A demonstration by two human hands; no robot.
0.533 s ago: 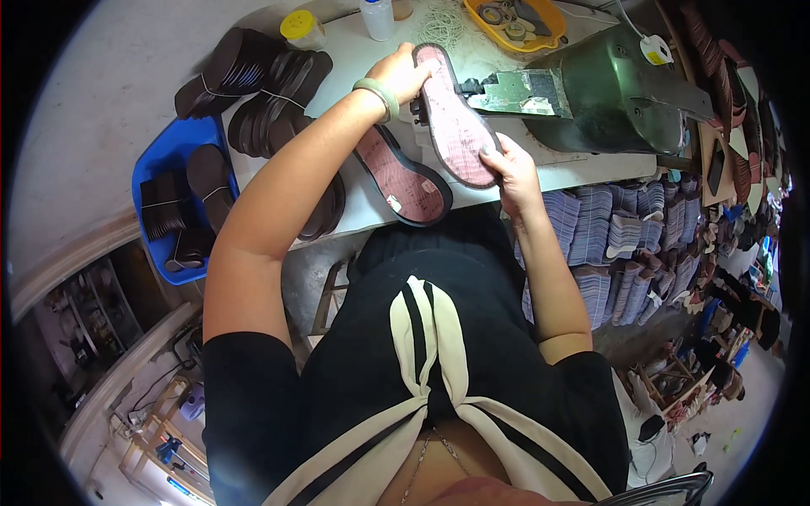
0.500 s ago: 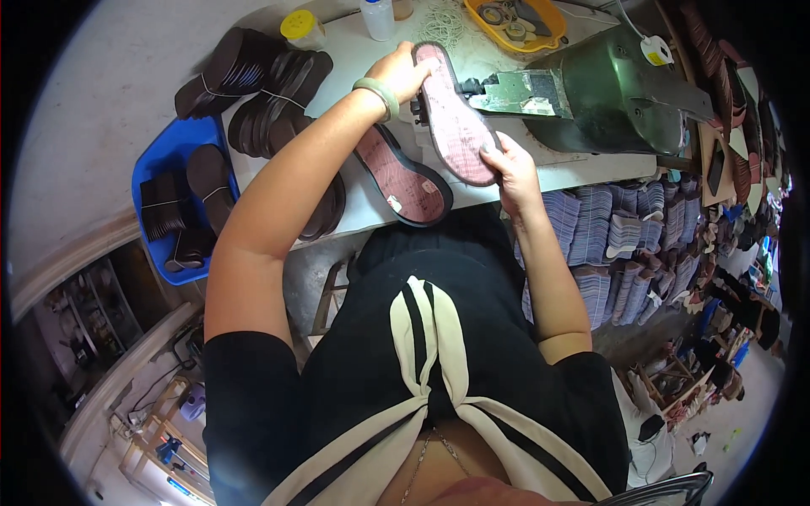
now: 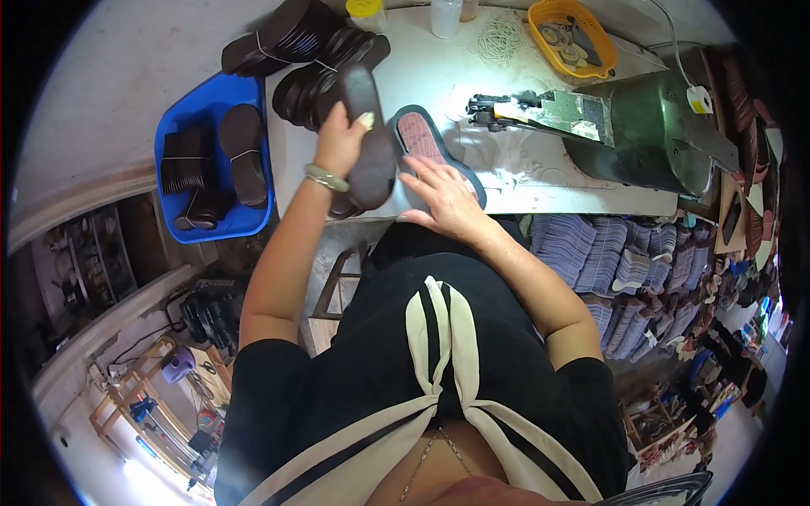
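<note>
My left hand (image 3: pixel 337 148) grips a dark brown shoe sole (image 3: pixel 368 160) by its left edge, thumb on its smooth upper face. It is beside the stacked brown soles, partly covering them. To its right a second sole (image 3: pixel 420 137) lies on the table, pink patterned face up inside a dark rim. Over the near end of that sole my right hand (image 3: pixel 447 198) lies with fingers spread, hiding part of it. Whether those fingers press on it I cannot tell.
Bundles of brown soles (image 3: pixel 291 38) and a blue bin (image 3: pixel 169 221) of tied soles are at left. A green sewing machine (image 3: pixel 633 126) reaches in from the right. Behind are a yellow basket (image 3: pixel 561 63), a yellow-lidded jar (image 3: pixel 365 10) and loose string (image 3: pixel 499 40). Striped stacks (image 3: pixel 591 253) stand below.
The sole that both hands held near the machine has gone from there. My left hand has moved left and holds a brown-faced sole; my right hand has opened over the pink-faced one.
</note>
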